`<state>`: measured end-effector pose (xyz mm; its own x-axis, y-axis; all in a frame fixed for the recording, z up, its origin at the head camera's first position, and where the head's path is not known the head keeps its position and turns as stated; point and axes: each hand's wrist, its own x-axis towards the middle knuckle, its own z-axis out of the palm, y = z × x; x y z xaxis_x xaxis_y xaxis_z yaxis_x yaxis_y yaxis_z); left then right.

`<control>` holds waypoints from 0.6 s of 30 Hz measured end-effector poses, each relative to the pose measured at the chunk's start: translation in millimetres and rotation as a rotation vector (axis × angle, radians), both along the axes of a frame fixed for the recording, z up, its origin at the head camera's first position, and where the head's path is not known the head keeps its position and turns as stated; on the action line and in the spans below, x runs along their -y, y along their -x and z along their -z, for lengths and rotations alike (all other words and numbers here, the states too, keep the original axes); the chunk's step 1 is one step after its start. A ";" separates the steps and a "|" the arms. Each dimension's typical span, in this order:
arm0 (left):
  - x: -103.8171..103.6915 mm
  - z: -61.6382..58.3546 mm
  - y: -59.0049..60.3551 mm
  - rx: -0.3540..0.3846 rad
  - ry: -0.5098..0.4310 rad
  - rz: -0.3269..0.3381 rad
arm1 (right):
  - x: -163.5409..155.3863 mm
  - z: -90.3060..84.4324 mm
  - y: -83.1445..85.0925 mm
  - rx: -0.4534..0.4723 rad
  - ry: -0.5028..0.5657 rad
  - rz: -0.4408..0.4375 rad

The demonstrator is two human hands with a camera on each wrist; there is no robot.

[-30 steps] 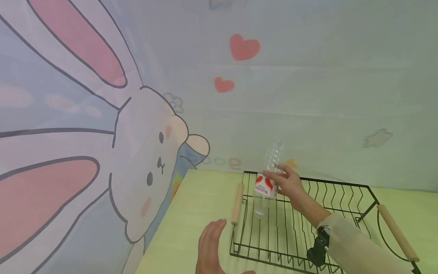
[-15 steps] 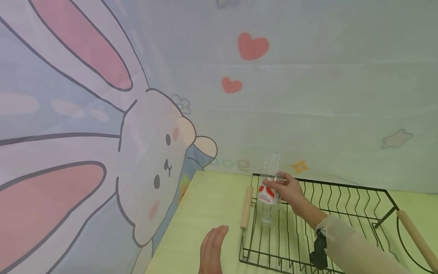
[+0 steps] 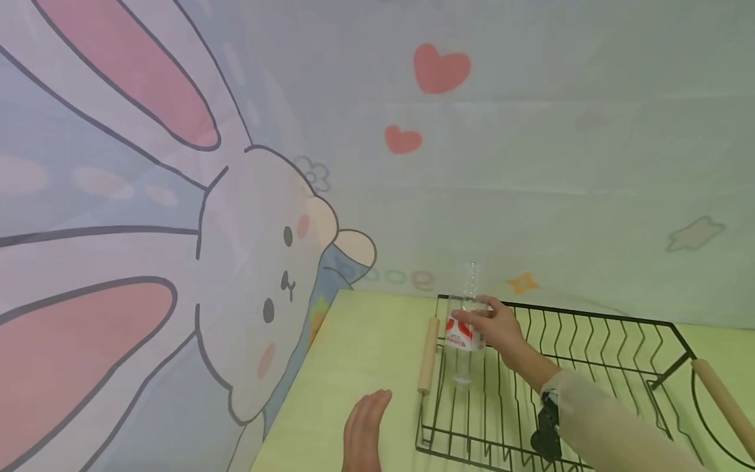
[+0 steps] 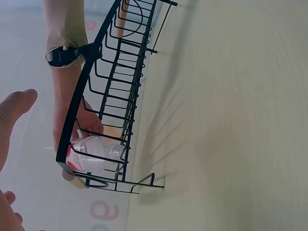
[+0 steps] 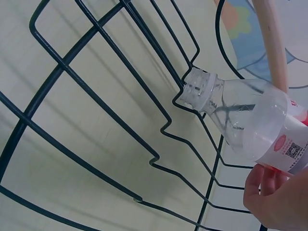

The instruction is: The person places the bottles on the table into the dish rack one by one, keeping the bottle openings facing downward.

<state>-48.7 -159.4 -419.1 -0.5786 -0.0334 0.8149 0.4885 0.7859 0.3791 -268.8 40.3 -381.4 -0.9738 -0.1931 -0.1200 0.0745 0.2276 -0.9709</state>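
- Since the earlier head picture, the bottle [image 3: 466,328] has come down: its open mouth now sits low among the wires at the rack's left end, where a second ago it hung higher above them.
- Nearest the camera, the left hand [image 3: 364,432] lies flat on the yellow table [image 3: 366,341], fingers straight and holding nothing, just left of the rack's near corner.
- Beyond it, the black wire rack [image 3: 590,314] stands on the table, with a wooden handle [image 3: 427,354] at its left end.
- The right hand [image 3: 498,328] grips the clear bottle round its red-and-white label, fingers curled about the body.
- The bottle is upside down, its long axis close to upright, its uncapped neck [image 5: 199,91] pointing down between the rack's wires; whether it touches them I cannot tell.
- The bottle lies left of the right hand and beyond the left hand; the right hand is the nearer one.
- Farthest back hangs a rabbit curtain [image 3: 259,262].
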 end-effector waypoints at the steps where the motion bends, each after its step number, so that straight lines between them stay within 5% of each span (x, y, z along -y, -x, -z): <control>1: 0.0 0.3 0.5 -0.007 -0.001 0.001 | 0.1 0.5 0.6 0.006 0.002 0.004; 18: 5.3 7.0 -0.5 -0.012 -0.025 -0.025 | 7.8 6.0 0.5 0.016 -0.071 0.055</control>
<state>-48.2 -164.7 -426.1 -0.5672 -0.0688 0.8207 0.4733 0.7883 0.3932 -269.2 32.5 -387.3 -0.9806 -0.1293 -0.1472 0.1043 0.2913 -0.9509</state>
